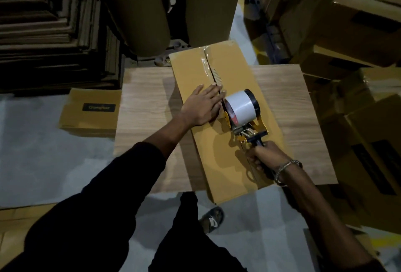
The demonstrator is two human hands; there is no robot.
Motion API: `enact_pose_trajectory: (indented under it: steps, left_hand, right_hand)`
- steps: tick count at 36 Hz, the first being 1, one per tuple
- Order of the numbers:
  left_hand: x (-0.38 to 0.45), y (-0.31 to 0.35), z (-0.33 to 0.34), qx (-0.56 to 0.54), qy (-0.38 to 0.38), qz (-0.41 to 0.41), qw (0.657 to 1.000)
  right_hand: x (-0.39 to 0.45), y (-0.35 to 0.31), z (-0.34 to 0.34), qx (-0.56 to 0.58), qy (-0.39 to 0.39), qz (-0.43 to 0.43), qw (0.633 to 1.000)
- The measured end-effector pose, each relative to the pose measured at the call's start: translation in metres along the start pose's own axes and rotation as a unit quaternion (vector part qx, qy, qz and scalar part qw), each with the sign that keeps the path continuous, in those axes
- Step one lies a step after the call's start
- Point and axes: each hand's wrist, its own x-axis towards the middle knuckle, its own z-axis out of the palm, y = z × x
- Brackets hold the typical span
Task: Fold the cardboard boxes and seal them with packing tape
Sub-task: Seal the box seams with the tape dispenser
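While the left hand (202, 106) lies flat on the box (219, 117) atop the counter (143, 106), the right hand (263, 158) grips the tape gun (243, 115) on its seam.

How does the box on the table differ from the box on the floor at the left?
The box on the table lies long and narrow under both hands, with clear tape along the far part of its seam; the box on the floor is untouched. The floor box shows a dark printed label on top; the table box shows none. The table box overhangs the wooden table. Both are tan cardboard.
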Motion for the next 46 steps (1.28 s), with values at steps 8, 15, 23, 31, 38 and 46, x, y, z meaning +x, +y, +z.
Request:
enact_pose_trajectory:
  steps: [8, 15, 23, 31, 38, 46]
  left_hand:
    - [-0.012, 0.015, -0.007, -0.059, -0.002, 0.045, 0.997]
    - [-0.035, 0.042, 0.005, -0.073, 0.004, 0.034, 0.997]
    - [-0.033, 0.04, 0.004, -0.102, 0.016, 0.025, 0.994]
    - [-0.047, 0.057, 0.003, -0.086, 0.003, 0.066, 0.994]
    - [-0.069, 0.076, 0.014, -0.037, 0.006, 0.057, 0.998]
    - [-0.069, 0.084, 0.009, -0.033, -0.019, 0.026, 0.999]
  right_hand:
    - [-0.005, 0.014, 0.006, 0.038, 0.001, 0.014, 0.999]
    - [-0.004, 0.017, 0.003, 0.041, -0.007, 0.0, 0.999]
    - [-0.019, 0.049, 0.004, 0.07, 0.009, 0.013, 0.997]
    - [-0.022, 0.061, 0.003, 0.095, -0.011, 0.01, 0.995]
    - [-0.024, 0.063, 0.003, 0.099, -0.015, -0.022, 0.995]
    - [-0.037, 0.097, -0.006, 0.105, -0.031, -0.006, 0.994]
